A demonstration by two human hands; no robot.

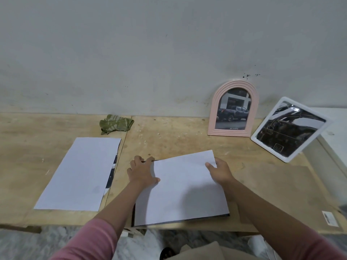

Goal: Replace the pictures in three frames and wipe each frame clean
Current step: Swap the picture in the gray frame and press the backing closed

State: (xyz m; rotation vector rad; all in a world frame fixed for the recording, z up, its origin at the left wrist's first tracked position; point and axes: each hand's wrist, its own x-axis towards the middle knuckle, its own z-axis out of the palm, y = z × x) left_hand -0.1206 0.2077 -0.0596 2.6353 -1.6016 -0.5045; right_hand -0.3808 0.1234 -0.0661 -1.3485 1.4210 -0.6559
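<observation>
A white sheet, a picture lying face down (184,188), rests on a dark frame (133,212) at the table's front edge. My left hand (141,172) presses on the sheet's left edge, fingers curled over the frame's far rim. My right hand (219,170) pinches the sheet's far right corner. A pink arched frame (212,117) holding a truck photo leans on the wall at the right. Beside it a white rectangular frame (258,136) with a dark picture stands tilted. A green cloth (115,123) lies crumpled near the wall.
Another white sheet (80,175) lies at the left over a dark print whose edge shows. The wooden table (178,139) meets a grey wall. A brown backing board (281,194) lies at the right, with a white surface beyond it.
</observation>
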